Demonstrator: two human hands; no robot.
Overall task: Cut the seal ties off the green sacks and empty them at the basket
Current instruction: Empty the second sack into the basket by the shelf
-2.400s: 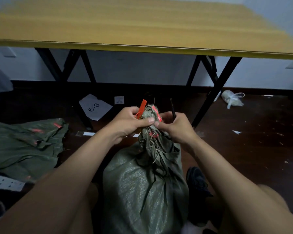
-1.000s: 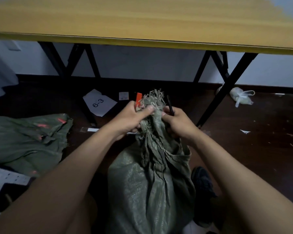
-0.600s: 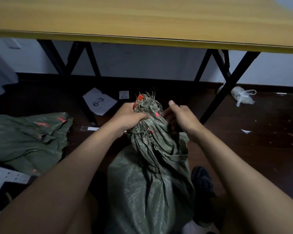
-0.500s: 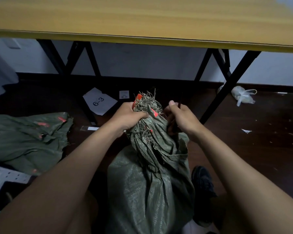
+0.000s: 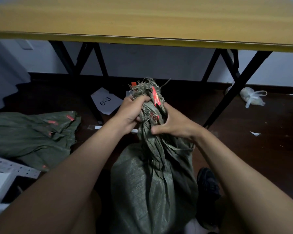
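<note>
A full green sack stands upright on the dark floor between the person's knees, its gathered neck rising toward the near edge of the yellow worktop. The left hand is clenched around the left side of the neck just below the frayed mouth, fingers curled over the bunched cloth. The right hand grasps the neck from the right and slightly lower, its thumb pressed across the front of the fabric and its fingers wrapped behind, out of sight. The two hands sit close together on opposite sides of the neck, with the twisted fabric between them. An orange-red strip runs down the cloth between the hands, just above the right hand's fingers, and a small orange tab pokes up behind the frayed strands; whether either is a seal tie I cannot tell. To the left, well apart from the hands, a flattened green sack lies on the floor, marked with several orange-red spots. Beyond the hands, under the worktop, lies a white sheet of paper marked "6-3". A knotted white plastic bag lies on the floor at the right, beside a black worktop leg. A dark shoe shows just right of the standing sack.
</note>
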